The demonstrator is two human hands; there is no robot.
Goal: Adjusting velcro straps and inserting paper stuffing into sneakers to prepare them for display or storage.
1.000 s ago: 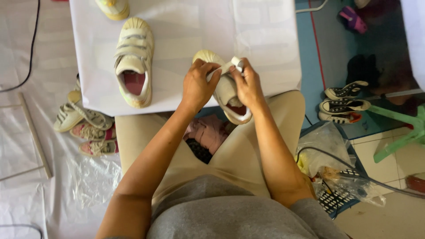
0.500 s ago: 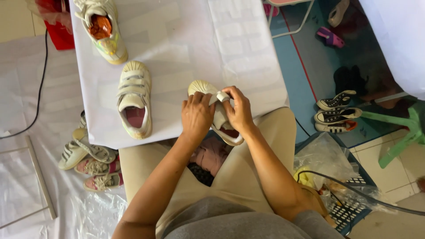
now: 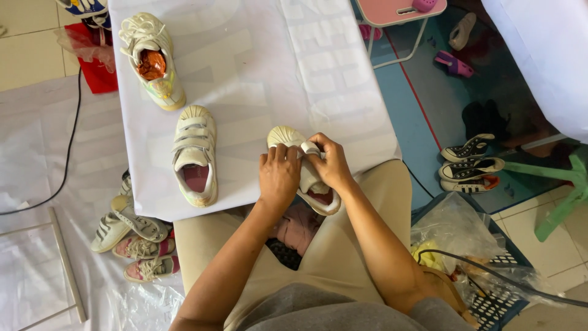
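Observation:
A small cream strap shoe (image 3: pixel 293 138) with a shell toe lies at the near edge of the white-covered table (image 3: pixel 257 73). My left hand (image 3: pixel 278 178) covers its left side and grips it. My right hand (image 3: pixel 329 164) pinches one of its straps near the middle. The shoe's pink-lined heel opening (image 3: pixel 321 199) pokes out below my hands. Its matching shoe (image 3: pixel 195 154) lies flat on the table to the left, apart from my hands.
A white laced sneaker (image 3: pixel 153 58) stuffed with orange paper sits farther back on the table. Several small shoes (image 3: pixel 131 236) lie on the plastic sheet at left. Black-and-white sneakers (image 3: pixel 470 164) sit on the floor at right, near a basket with plastic bags (image 3: pixel 471 257). A pink stool (image 3: pixel 398 12) stands beyond.
The view has tilted, so table and shoes sit lower in frame and the laced sneaker is in view. My hands stay on the same shoe, shifting on its straps.

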